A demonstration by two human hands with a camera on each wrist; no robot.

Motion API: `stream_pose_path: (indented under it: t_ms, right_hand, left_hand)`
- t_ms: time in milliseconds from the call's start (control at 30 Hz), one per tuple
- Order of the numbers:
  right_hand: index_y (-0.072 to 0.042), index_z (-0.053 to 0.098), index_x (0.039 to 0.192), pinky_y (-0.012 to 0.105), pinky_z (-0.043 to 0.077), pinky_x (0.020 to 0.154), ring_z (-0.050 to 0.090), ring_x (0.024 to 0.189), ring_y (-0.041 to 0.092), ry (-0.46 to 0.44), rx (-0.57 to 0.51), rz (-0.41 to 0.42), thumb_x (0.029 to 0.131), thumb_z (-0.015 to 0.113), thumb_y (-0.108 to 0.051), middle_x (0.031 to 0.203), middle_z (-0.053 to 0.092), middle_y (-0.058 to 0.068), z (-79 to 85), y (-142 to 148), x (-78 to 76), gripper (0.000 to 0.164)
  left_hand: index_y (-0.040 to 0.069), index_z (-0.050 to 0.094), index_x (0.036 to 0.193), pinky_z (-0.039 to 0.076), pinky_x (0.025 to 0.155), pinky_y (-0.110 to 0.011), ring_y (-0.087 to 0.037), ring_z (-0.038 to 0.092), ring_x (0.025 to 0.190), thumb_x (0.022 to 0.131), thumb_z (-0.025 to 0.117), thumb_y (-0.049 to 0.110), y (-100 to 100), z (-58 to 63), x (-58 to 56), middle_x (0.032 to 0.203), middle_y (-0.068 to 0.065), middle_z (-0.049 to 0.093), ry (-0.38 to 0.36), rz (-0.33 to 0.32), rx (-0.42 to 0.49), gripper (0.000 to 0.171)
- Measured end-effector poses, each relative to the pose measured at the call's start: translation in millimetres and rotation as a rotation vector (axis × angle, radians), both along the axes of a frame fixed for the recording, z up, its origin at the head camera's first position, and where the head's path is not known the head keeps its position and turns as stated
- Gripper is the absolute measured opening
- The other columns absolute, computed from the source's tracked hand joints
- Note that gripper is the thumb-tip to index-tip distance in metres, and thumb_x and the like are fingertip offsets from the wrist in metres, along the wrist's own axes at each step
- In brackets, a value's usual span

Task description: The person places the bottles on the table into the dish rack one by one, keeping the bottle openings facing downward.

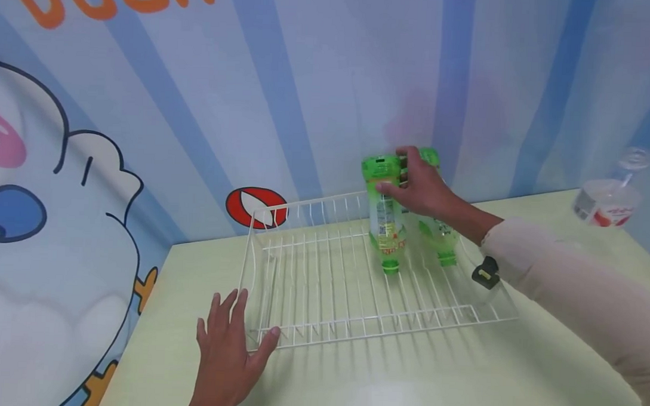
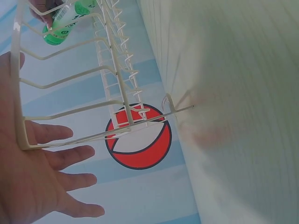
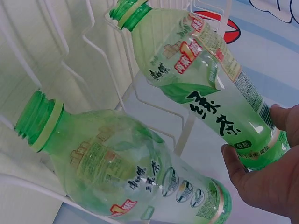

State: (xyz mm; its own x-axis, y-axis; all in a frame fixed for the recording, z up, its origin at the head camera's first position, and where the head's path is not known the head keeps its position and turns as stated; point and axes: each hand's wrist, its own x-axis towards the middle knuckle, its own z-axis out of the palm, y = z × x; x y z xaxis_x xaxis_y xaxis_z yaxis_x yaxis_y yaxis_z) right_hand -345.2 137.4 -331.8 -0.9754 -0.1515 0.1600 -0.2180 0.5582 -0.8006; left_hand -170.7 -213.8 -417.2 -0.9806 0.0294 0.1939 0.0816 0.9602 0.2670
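A white wire dish rack [image 1: 376, 335] stands on the table against the wall. Two see-through green tea bottles lean in its right half, necks down and bases up, both uncapped. My right hand [image 1: 422, 185] grips the left bottle [image 1: 386, 217] near its base, thumb on one side and fingers on the other. Just right of it is the second bottle [image 1: 437, 228], partly hidden by that hand; in the right wrist view this bottle [image 3: 121, 163] is nearer the camera. With fingers spread and straight, my left hand [image 1: 228, 355] rests against the rack's front left corner.
At the table's far right stands a clear plastic cup [image 1: 607, 204] with a red and white label, a clear item above it. Behind the pale table [image 1: 405, 379] is a wall [image 1: 335, 78] with blue stripes and cartoon figures. A dark strap clip [image 1: 486, 273] sits at my right wrist.
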Motion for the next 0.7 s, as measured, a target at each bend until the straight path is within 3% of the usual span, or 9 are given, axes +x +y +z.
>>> stream_pose_path:
  t_ms: [167,467,700]
  right_hand:
    - [-0.001,0.015,0.142,0.044,0.050,0.080,0.056,0.105,0.037,0.028,0.056,-0.043,0.089,0.063,-0.034,0.123,0.047,0.026,-4.6,-6,-4.7,0.078]
    - [0.005,0.021,0.138,0.042,0.045,0.070,0.052,0.084,0.032,0.025,0.140,-0.111,0.091,0.059,-0.035,0.095,0.052,0.020,-11.3,-12,-11.7,0.072]
    - [0.007,0.023,0.137,0.045,0.047,0.077,0.054,0.094,0.035,0.012,0.130,-0.108,0.090,0.061,-0.031,0.105,0.053,0.024,-16.1,-11,-15.0,0.072]
  left_hand:
    - [0.008,0.029,0.146,0.008,0.103,-0.068,-0.038,0.010,0.138,0.084,0.055,0.059,-1,1.1,3.2,0.147,-0.016,0.029,0.007,-0.004,0.008,0.084]
    - [0.008,0.029,0.145,0.008,0.103,-0.068,-0.038,0.010,0.138,0.084,0.055,0.059,-2,1.6,3.7,0.147,-0.016,0.029,-0.003,0.004,0.007,0.084]
    - [0.008,0.027,0.146,0.009,0.104,-0.066,-0.038,0.012,0.137,0.085,0.054,0.059,-1,1.8,3.3,0.147,-0.017,0.029,-0.023,0.004,0.028,0.085]
